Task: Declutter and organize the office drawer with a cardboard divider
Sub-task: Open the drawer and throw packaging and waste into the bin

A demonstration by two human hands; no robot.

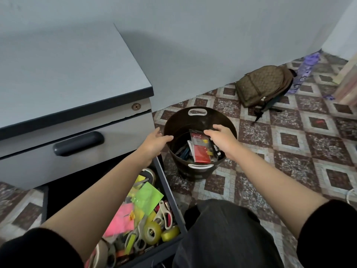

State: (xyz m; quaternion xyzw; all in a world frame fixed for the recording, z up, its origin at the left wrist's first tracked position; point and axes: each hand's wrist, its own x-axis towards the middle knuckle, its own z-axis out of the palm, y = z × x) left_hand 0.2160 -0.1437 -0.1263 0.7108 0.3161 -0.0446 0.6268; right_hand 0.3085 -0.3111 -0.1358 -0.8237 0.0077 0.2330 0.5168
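Your left hand (154,141) clasps the rim of the round black plastic bin (181,120) — your right hand (222,139) pinches a clear red-filled packet (200,151) in it.

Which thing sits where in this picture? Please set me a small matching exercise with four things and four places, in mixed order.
Things:
1. brown backpack
2. yellow tape rolls
3. red packet
4. lock

Places:
A. inside the black bucket
B. in the open drawer
C. on the floor, against the wall
D. on the cabinet, above the shut drawer

Pairs: 1-C, 2-B, 3-A, 4-D.
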